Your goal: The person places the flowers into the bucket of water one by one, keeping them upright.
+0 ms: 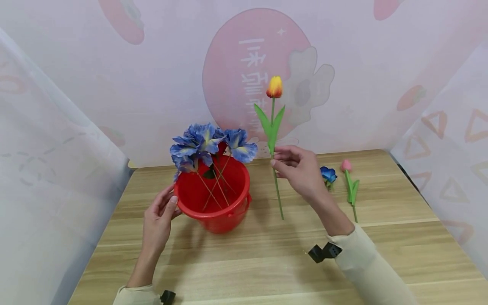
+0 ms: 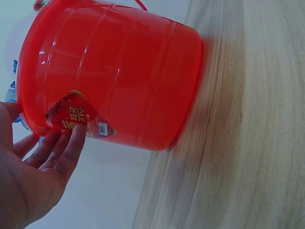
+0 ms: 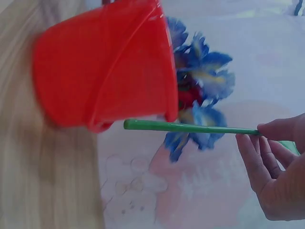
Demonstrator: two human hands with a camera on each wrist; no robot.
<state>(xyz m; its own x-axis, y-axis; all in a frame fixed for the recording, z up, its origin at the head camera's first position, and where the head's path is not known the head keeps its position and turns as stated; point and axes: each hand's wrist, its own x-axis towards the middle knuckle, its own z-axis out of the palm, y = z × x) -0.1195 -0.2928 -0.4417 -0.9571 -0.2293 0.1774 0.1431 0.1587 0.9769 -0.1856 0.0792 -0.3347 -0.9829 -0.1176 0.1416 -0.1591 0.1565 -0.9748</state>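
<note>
My right hand [image 1: 299, 171] pinches the green stem of an artificial tulip [image 1: 274, 87] between thumb and fingers, holding it upright beside the bucket. Its bloom is yellow and orange, with two green leaves below. In the right wrist view, the bare lower end of the tulip stem [image 3: 186, 128] points toward the bucket. My left hand [image 1: 158, 216] grips the rim of the red bucket [image 1: 221, 224], thumb at the rim and fingers against the outer wall near a label [image 2: 76, 114]. Several blue artificial irises [image 1: 206, 140] lean in the bucket, with a dark red flower [image 3: 189, 96] partly hidden among them.
Right of my right hand, a blue flower [image 1: 328, 174] and a pink tulip [image 1: 346, 166] lie on the wooden table [image 1: 236, 271]. A printed cloth [image 1: 171, 76] hangs behind the table, with more cloth at both sides.
</note>
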